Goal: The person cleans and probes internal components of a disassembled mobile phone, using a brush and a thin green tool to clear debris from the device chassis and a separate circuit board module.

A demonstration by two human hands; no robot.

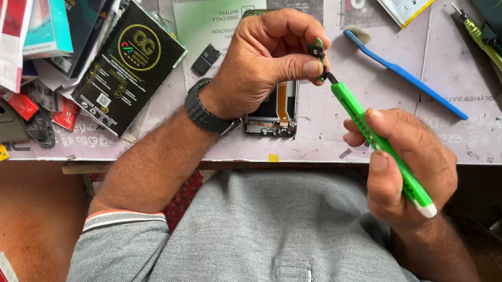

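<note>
Above the opened phone [276, 108], the left hand [262, 63] pinches a small board [316, 49], apparently touching the green tool [376, 143] gripped by the right hand [406, 164].

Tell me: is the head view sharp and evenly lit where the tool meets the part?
Head view: small circuit board and green tool tip are sharp in even daylight, soft shadows only; a green cast tints the mat's top edge; frame edges bend slightly.

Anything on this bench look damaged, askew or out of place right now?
Mostly clutter. The opened phone lies with its back off and insides exposed, under the left hand, which pinches a small green circuit board. Glossy packets sit in a skewed, overlapping heap at the table's left end. I see nothing spilled.
</note>
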